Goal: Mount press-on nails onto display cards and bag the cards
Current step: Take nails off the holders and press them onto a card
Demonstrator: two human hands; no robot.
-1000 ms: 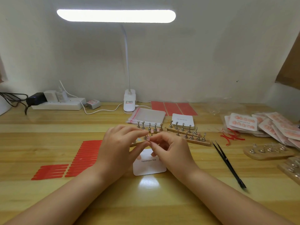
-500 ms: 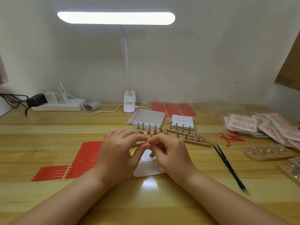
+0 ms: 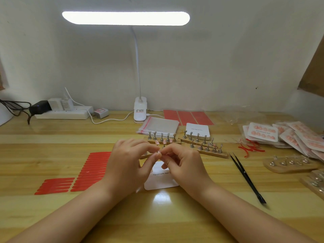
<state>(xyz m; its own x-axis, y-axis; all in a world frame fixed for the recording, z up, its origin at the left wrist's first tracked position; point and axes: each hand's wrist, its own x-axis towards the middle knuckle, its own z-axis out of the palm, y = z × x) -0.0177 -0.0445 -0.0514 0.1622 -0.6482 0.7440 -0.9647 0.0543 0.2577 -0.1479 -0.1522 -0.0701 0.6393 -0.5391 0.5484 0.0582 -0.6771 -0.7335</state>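
Left hand [image 3: 129, 165] & right hand [image 3: 184, 165] together pinch small pink press-on nail [image 3: 158, 152] over white display card [image 3: 161, 181], table centre; risk: slips, drops.

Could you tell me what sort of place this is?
Probably a small home craft desk for packing press-on nails: a clip lamp lights wooden nail stands, clear bags and finished bagged cards.

Glossy wooden table [image 3: 175, 216], metal pegs [image 3: 201, 147], matt paper card [image 3: 161, 183].
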